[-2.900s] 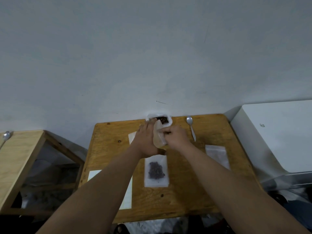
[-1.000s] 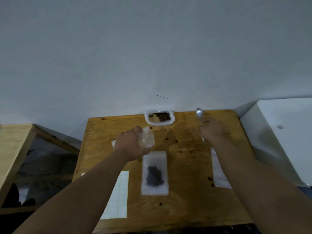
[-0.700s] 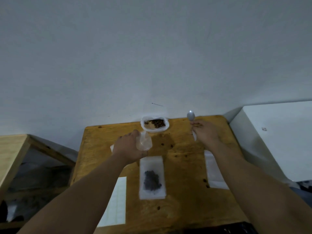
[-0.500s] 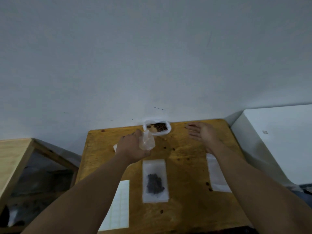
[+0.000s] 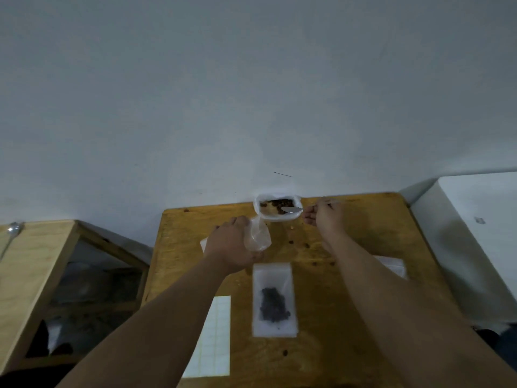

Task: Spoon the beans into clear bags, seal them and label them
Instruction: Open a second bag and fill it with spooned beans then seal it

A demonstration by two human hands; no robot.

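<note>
A white bag of brown beans stands open at the table's far edge by the wall. My right hand grips a metal spoon, whose bowl reaches over the beans. My left hand holds an empty clear bag upright just left of and nearer than the bean bag. A filled clear bag with dark beans lies flat in the middle of the wooden table.
A sheet of labels lies near the front left. More clear bags lie under my right forearm. Loose beans dot the table. A white box stands to the right, a wooden stand with another spoon to the left.
My right hand picked up the spoon from the table's far right and swung it left over the bean bag. My left hand kept holding the empty clear bag.
</note>
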